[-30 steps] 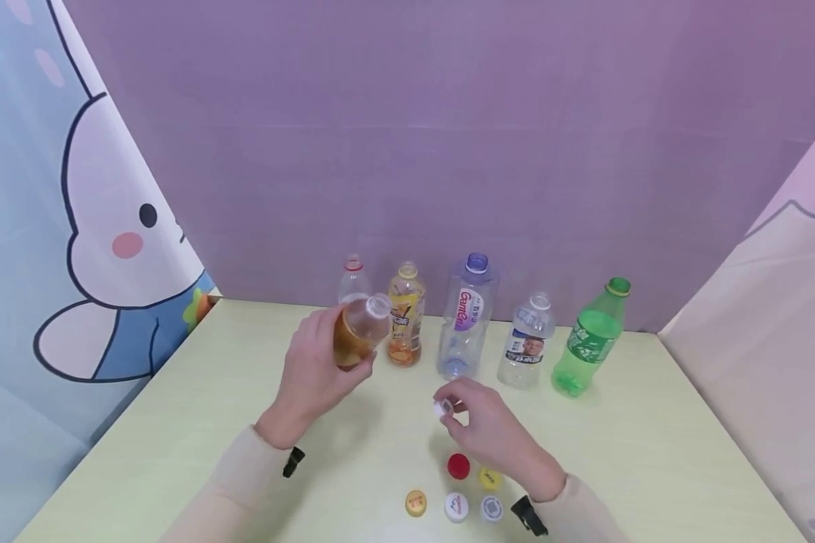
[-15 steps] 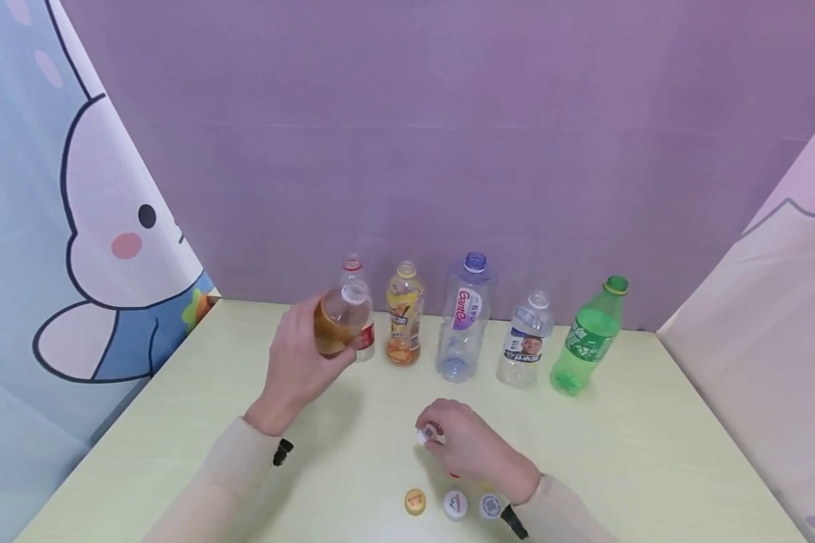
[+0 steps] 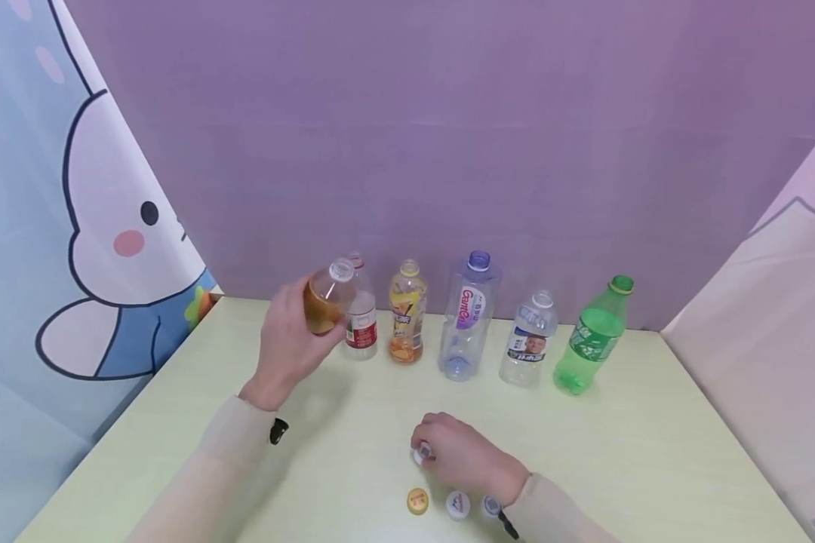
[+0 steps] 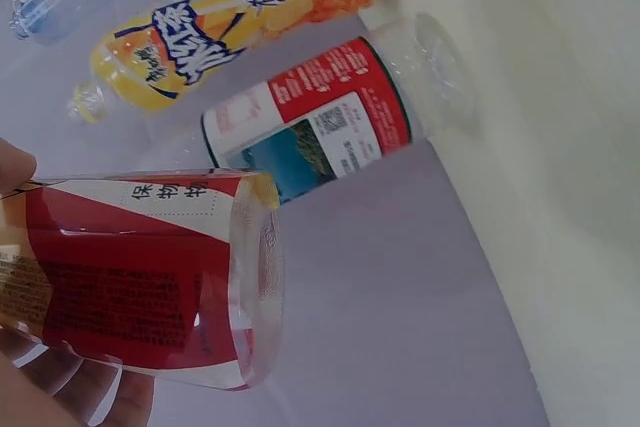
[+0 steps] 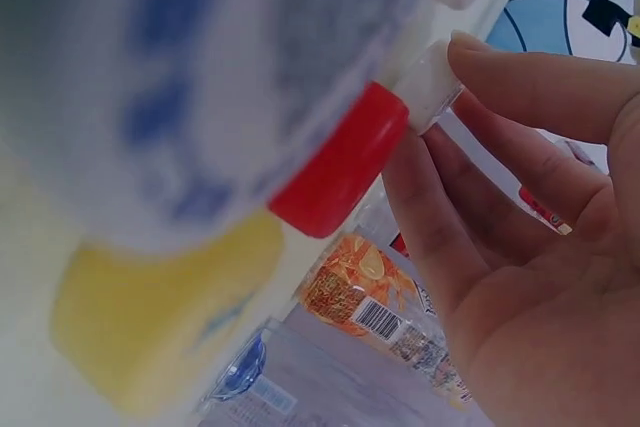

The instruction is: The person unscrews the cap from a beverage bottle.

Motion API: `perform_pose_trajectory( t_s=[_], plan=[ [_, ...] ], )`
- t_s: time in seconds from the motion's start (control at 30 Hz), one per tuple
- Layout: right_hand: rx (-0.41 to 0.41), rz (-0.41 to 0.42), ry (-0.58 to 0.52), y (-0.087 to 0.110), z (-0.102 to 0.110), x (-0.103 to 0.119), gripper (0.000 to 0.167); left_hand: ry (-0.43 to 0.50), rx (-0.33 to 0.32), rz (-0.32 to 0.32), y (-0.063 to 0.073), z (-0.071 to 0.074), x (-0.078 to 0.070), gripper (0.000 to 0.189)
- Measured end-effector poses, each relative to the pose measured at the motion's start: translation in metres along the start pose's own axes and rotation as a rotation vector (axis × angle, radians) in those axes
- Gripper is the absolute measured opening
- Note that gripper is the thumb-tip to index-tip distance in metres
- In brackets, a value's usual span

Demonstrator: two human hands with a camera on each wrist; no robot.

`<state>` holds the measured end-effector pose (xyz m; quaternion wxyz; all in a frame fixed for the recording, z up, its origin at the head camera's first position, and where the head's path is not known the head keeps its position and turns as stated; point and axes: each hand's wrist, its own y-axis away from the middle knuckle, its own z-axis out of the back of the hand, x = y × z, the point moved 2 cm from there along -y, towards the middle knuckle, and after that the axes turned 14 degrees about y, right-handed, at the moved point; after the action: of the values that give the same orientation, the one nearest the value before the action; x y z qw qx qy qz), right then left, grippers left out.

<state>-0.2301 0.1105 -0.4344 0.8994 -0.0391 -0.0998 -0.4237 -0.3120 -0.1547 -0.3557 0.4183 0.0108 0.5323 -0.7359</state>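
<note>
My left hand (image 3: 287,339) grips an uncapped plastic bottle (image 3: 324,300) with an amber band around it, raised over the back left of the table. In the left wrist view the red and white side of its label and its clear base show. Between thumb and fingertips, my right hand (image 3: 467,458) pinches a white bottle cap (image 3: 422,453) low over the table's front middle. A red cap (image 5: 345,162) and a yellow cap (image 5: 165,307) lie close to it in the right wrist view; in the head view that hand hides both.
Uncapped bottles line the back: a red-labelled one (image 3: 362,332), a yellow-labelled one (image 3: 406,313), a bluish one (image 3: 467,324), a clear one (image 3: 528,347) and a green one (image 3: 589,339). Up front lie an orange cap (image 3: 417,501) and two white caps (image 3: 458,505). A purple cloth (image 3: 448,151) hangs behind.
My left hand has carried the bottle left and back, uncovering the red-labelled bottle. The right hand has brought the white cap left, toward the front and lower, covering the red and yellow caps.
</note>
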Motion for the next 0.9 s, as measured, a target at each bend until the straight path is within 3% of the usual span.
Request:
perform_pose_trajectory(
  t_s=[0.3, 0.9],
  plan=[
    [-0.022, 0.038, 0.042, -0.002, 0.0, 0.004, 0.023, -0.023, 0.005, 0.071, -0.004, 0.002, 0.018, 0.075],
    [0.004, -0.006, 0.066, 0.008, 0.017, 0.006, 0.016, 0.071, 0.076, 0.397, 0.0, 0.004, 0.055, 0.085]
  ],
)
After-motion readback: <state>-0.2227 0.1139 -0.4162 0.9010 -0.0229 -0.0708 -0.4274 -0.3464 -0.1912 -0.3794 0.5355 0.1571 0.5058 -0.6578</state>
